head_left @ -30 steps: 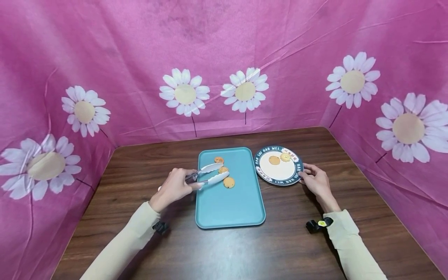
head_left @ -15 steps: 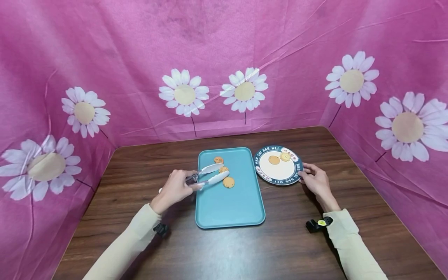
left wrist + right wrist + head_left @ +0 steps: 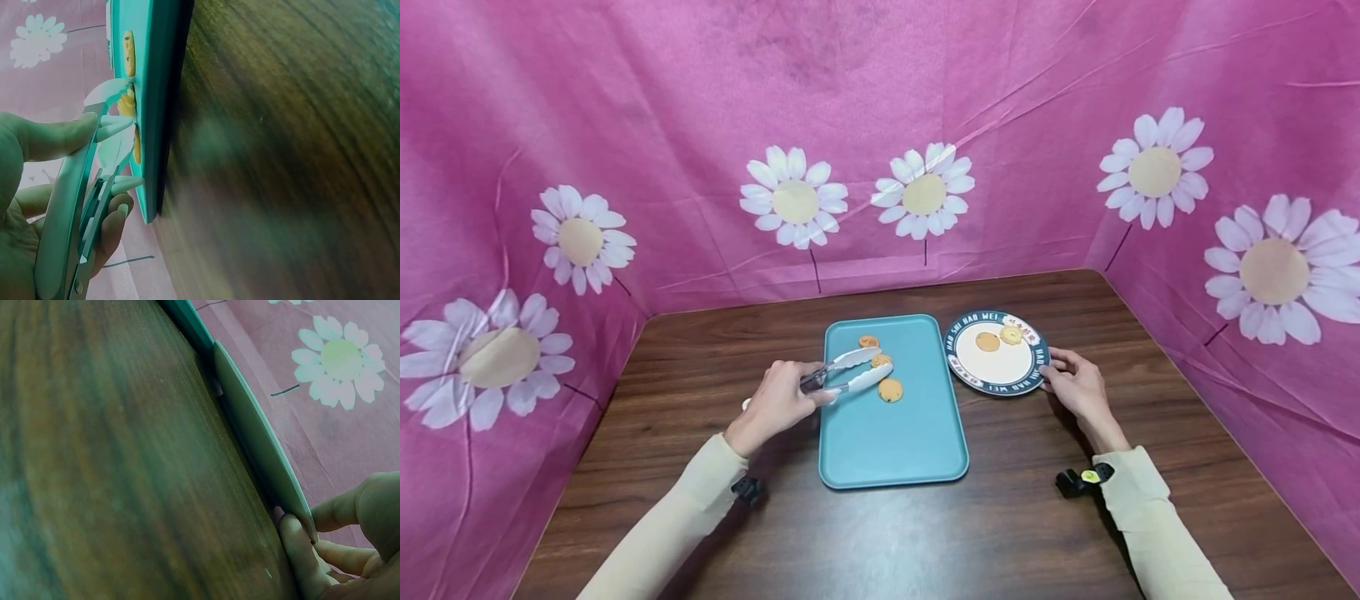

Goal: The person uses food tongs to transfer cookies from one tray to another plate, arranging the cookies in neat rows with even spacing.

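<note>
On the tray [image 3: 891,450], three cookies [image 3: 891,390].

The sleeves [image 3: 658,527] are cream, the wrist devices [image 3: 1070,485] black, one yellow-marked.

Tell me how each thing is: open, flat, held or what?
Teal rectangular tray: flat on the brown wooden table.
White-tipped metal tongs: spread, held in the left hand.
Orange-brown pretzel-shaped cookie: lying on the tray.
Round tan speckled cookie: lying on the tray.
Textured golden cookie: between the tongs' tips; pinched or not, unclear.
Round white plate with dark-blue lettered rim: rim pinched by the right hand.
Round tan cookie and yellow scalloped cookie: on the plate.
</note>
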{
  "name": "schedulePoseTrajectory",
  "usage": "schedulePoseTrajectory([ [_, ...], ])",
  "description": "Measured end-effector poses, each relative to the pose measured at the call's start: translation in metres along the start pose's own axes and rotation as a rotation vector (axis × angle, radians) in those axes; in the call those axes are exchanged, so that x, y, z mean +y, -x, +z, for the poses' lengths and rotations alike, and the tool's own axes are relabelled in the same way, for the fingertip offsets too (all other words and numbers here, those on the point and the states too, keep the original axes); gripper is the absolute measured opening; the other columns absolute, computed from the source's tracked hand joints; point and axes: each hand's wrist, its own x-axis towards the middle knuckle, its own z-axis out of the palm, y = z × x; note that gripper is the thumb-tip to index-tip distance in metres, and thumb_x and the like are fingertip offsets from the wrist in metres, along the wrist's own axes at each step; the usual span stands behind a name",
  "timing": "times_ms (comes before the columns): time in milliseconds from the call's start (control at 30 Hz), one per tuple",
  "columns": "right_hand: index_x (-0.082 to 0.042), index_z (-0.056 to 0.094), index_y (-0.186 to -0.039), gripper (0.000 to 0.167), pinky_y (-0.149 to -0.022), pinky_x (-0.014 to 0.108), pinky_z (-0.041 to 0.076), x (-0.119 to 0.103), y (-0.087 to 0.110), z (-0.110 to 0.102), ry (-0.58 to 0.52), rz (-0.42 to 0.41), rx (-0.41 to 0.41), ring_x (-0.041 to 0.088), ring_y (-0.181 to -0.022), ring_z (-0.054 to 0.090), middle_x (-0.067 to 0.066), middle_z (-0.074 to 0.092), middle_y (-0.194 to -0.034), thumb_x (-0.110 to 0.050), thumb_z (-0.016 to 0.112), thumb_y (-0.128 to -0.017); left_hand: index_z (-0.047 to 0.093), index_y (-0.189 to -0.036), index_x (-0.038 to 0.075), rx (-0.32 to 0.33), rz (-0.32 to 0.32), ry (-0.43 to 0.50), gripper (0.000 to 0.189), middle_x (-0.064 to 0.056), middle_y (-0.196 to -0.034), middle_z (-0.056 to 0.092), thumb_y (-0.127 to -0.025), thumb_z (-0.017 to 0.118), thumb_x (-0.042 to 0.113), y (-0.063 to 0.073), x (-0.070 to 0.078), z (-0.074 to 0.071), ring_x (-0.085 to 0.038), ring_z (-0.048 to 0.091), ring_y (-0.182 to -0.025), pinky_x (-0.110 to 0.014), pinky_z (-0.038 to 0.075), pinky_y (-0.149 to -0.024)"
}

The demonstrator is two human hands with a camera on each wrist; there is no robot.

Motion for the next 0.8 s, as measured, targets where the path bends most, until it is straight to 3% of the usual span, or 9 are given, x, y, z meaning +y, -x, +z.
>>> schedulePoseTrajectory([
  [367,0.005,0.049,-0.15,0.052,-0.073,0.016,0.059,0.0,-0.001,0.001,-0.013,0.007,0.004,-0.013,-0.076,0.062,0.013,0.064,-0.116,-0.01,0.061,-0.102,0.073,-0.127,0.001,-0.001,0.023,-0.002,0.05,0.002,-0.062,0.045,-0.087,0.085,0.027,-0.005,0.004,0.0,-0.005,0.032,-0.049,-0.023,0.027,-0.045],
  [600,0.004,0.049,-0.151,0.052,-0.073,0.016,0.059,-0.002,0.0,0.001,-0.001,0.016,0.004,-0.013,-0.077,0.063,0.013,0.064,-0.117,-0.011,0.061,-0.103,0.074,-0.126,0.001,0.01,0.036,-0.011,0.049,-0.006,-0.077,0.069,-0.086,0.086,0.027,-0.01,0.008,0.001,-0.006,0.038,-0.053,-0.025,0.029,-0.047],
  [800,0.004,0.05,-0.15,0.051,-0.073,0.016,0.059,-0.002,0.0,0.0,0.002,0.024,0.01,-0.012,-0.076,0.063,0.006,0.065,-0.112,-0.011,0.061,-0.103,0.074,-0.127,0.001,0.003,0.046,0.008,0.049,-0.005,-0.075,0.066,-0.086,0.086,0.025,-0.015,0.011,0.003,-0.004,0.034,-0.049,-0.023,0.029,-0.044],
])
